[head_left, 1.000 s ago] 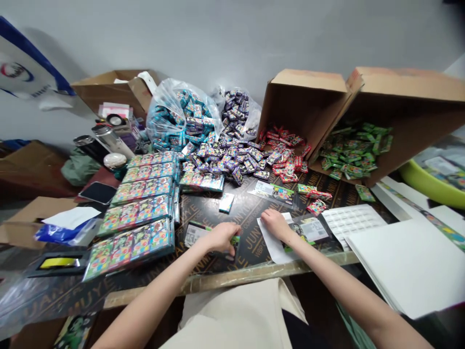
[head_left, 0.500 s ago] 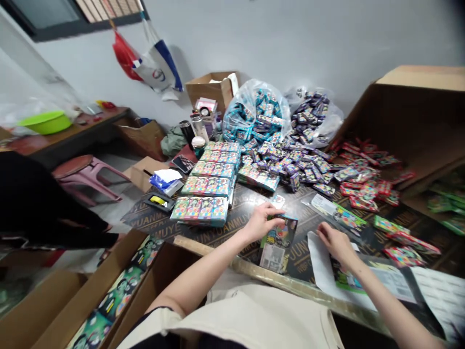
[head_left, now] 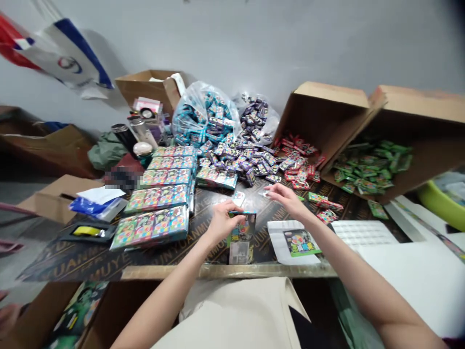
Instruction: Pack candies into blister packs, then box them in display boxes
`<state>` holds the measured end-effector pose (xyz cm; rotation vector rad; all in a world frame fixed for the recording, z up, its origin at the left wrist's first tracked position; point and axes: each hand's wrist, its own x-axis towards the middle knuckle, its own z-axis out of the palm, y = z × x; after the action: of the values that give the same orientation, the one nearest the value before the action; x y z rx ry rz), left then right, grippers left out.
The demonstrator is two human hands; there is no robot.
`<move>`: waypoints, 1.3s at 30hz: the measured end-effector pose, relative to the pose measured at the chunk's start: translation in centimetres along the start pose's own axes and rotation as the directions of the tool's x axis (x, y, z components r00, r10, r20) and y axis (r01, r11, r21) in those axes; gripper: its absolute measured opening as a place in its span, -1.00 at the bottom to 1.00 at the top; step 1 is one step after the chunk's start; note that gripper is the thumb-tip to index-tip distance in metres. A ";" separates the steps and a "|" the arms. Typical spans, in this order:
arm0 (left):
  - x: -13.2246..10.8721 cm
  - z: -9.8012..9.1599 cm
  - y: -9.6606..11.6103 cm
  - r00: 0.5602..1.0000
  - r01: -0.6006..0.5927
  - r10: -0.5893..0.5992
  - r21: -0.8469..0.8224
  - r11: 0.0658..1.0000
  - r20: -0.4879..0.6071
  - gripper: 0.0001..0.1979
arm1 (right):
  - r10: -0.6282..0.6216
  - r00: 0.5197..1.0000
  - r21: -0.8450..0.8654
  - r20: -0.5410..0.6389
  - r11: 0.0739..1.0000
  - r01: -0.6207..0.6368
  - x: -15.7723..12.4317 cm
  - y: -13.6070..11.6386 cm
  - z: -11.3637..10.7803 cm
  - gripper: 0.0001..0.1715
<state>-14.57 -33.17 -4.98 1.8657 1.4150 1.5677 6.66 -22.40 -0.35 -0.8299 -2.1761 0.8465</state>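
A printed card pack sits on the dark tabletop close to its near edge, clasped along its top by the left hand. The right hand hangs open and empty to the right, its fingertips near a small white packet. Nearer lies a white sheet bearing a green-edged card; stacked card packs fill the left.

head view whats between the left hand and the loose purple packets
In the head view, a small pale packet lies on the dark printed board between the left hand and the loose purple packets.
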 end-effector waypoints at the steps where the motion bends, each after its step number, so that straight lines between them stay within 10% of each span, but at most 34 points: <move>1: 0.1 -0.1 0.0 1.000 0.001 -0.001 0.001 1.000 0.013 -0.92 | -0.027 0.998 0.064 0.056 0.998 0.024 0.3 -1.2 0.5 -0.80; 9: -0.5 -0.1 -0.4 1.000 -0.018 0.018 -0.013 1.000 -0.015 -0.92 | -0.050 0.996 0.182 -0.077 0.981 0.063 -2.0 -2.3 5.9 -0.70; 16: -0.6 -0.3 -0.4 0.996 -0.074 0.074 0.003 0.997 0.043 -0.95 | -0.163 0.987 -0.049 -0.004 0.985 0.163 -0.6 -4.1 3.1 -0.80; 20: -0.5 -0.7 0.0 0.998 -0.029 0.032 -0.041 0.999 0.062 -0.91 | -0.133 0.947 -0.024 0.292 0.989 0.146 2.5 -5.5 1.7 -0.76; 25: -0.6 -1.0 0.0 0.997 0.074 -0.071 -0.106 0.992 0.036 -0.98 | -0.008 0.725 0.040 0.689 0.999 -0.028 4.5 -5.6 2.9 -0.73; 35: -0.8 -0.5 0.4 0.997 0.071 -0.073 -0.057 0.996 -0.033 -0.83 | 0.076 0.639 0.035 0.765 0.987 -0.159 5.4 -4.8 3.9 -0.70; 39: -0.7 0.1 -0.1 0.991 0.089 -0.092 -0.032 0.995 -0.093 -0.80 | 0.103 0.674 0.048 0.732 0.978 -0.203 5.2 -4.3 4.2 -0.68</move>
<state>-14.43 -33.68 -5.52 1.7069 1.4876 1.6424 -0.91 -22.52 2.18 -0.6778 -2.7035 1.6076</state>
